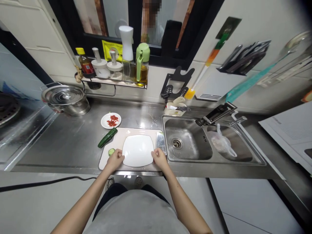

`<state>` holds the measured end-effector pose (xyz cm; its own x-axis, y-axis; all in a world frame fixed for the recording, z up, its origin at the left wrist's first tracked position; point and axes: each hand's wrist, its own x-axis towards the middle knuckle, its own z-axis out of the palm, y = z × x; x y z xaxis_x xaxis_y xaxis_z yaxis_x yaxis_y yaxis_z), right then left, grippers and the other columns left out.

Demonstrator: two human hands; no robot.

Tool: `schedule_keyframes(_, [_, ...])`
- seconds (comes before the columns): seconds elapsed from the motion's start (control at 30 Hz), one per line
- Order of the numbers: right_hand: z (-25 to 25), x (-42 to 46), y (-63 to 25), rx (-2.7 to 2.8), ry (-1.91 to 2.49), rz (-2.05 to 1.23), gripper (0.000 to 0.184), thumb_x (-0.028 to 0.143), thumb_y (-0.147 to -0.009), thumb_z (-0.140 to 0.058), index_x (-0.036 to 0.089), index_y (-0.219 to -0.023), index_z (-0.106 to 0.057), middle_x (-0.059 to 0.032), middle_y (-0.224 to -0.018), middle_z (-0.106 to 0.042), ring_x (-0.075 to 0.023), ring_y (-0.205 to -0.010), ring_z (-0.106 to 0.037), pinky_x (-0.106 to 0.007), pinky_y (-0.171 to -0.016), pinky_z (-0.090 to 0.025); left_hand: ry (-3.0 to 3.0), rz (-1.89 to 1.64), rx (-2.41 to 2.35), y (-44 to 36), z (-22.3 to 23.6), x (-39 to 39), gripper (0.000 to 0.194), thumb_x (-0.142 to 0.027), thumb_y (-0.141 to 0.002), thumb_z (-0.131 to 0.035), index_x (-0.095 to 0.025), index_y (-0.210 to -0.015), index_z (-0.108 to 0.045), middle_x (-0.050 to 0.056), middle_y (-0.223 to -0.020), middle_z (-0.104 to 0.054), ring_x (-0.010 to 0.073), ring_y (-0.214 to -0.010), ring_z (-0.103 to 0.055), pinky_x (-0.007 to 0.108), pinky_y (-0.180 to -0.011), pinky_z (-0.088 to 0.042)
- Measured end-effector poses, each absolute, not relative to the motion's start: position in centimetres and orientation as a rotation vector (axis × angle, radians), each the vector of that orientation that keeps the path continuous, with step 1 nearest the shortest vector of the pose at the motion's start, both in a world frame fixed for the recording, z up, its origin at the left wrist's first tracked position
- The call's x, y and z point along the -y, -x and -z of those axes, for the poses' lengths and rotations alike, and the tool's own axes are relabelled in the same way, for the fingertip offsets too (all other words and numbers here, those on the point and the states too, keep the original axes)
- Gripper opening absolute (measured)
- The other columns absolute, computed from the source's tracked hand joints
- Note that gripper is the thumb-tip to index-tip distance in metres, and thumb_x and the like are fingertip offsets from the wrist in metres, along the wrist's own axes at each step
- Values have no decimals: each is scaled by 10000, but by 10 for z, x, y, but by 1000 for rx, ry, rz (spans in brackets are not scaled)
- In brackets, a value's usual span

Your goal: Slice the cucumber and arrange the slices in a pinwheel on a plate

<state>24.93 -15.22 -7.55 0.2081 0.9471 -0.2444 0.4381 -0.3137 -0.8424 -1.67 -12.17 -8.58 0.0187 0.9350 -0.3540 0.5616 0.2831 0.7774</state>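
Note:
A white squarish plate (pixel 137 150) is between my hands, over the cutting board (pixel 105 160). My left hand (pixel 115 161) pinches its left edge, and my right hand (pixel 159 158) grips the right edge. Whether the plate rests on the board or hangs just above it I cannot tell. Beside my left hand lies a cut piece of cucumber (pixel 111 151). A longer dark green cucumber (pixel 107 137) lies across the board's upper left corner. Beyond my right hand shows the broad blade of a knife (pixel 160 140), its handle hidden.
Behind the board stands a small plate (pixel 103 121) of chopped red pieces. A lidded steel pot (pixel 77 107) is at the left. The double sink (pixel 187 157) lies right, with a plastic bag (pixel 222 143) in its far basin. Bottles line a wall shelf (pixel 117 82). A person is beyond the window.

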Motion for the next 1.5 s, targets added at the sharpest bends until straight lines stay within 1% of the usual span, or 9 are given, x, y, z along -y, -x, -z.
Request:
schedule_keyframes(0.27, [88,151,-249,1413,1908,-957,170,353,-807,-467,237,-707,-394,78,-515,-408,-133,-531,-428,-224,-552,-288,-1459,-433,-1707,18,86,120,229,-372,-710,-574,-214,-869,-526,-47,-677,-569,151,-648,-571,259,-629,-378])
schedule_keyframes(0.4, [87,150,-245,1422,1923,-929,175,349,-804,-474,232,-695,-401,73,-532,-411,-133,-541,-414,-228,-557,-282,-1473,-413,-1710,19,86,119,231,-365,-723,-562,-212,-893,-525,-41,-692,-575,154,-665,-576,258,-635,-376])
schedule_keyframes(0.83, [85,144,-236,1531,2162,-849,126,274,-843,-507,204,-738,-505,26,-604,-517,-139,-597,-473,-227,-562,-250,-1499,-346,-1759,16,79,119,261,-328,-756,-551,-203,-985,-567,-4,-786,-630,163,-727,-596,247,-632,-376])
schedule_keyframes(0.97, [80,141,-234,1601,2250,-818,116,266,-862,-518,186,-783,-547,1,-656,-563,-138,-621,-484,-232,-567,-246,-1530,-314,-1762,16,70,123,315,-311,-772,-546,-202,-1065,-587,4,-803,-645,167,-737,-607,245,-638,-381])
schedule_keyframes(1.1, [68,139,-231,1739,2362,-778,157,299,-892,-506,168,-850,-582,-50,-725,-618,-164,-683,-539,-248,-587,-262,-1571,-311,-1772,16,61,134,414,-316,-792,-544,-206,-1191,-550,12,-816,-660,177,-736,-616,253,-652,-387])
schedule_keyframes(1.2, [56,138,-228,1788,2456,-713,236,347,-912,-483,149,-988,-586,-104,-803,-651,-204,-740,-585,-267,-604,-281,-1566,-346,-1798,23,60,142,372,-331,-807,-538,-229,-1164,-554,11,-821,-665,180,-737,-624,255,-652,-387])
schedule_keyframes(1.27, [48,139,-224,1752,2511,-659,306,381,-925,-459,148,-1097,-560,-124,-841,-661,-226,-760,-603,-277,-612,-292,-1570,-378,-1835,32,63,145,336,-338,-809,-538,-239,-1129,-557,6,-815,-658,180,-735,-622,256,-662,-393])
schedule_keyframes(1.37, [38,143,-214,1694,2496,-585,343,393,-940,-430,173,-1182,-534,-102,-818,-665,-230,-758,-613,-279,-619,-301,-1607,-426,-1888,52,69,142,329,-347,-814,-525,-229,-1121,-540,11,-830,-636,181,-742,-609,267,-680,-405])
schedule_keyframes(1.5, [31,148,-191,1635,2350,-573,314,367,-940,-436,210,-1183,-558,-38,-738,-649,-198,-730,-600,-255,-608,-294,-1700,-463,-1886,75,76,130,374,-366,-819,-508,-199,-1153,-521,54,-920,-606,203,-828,-605,295,-728,-433])
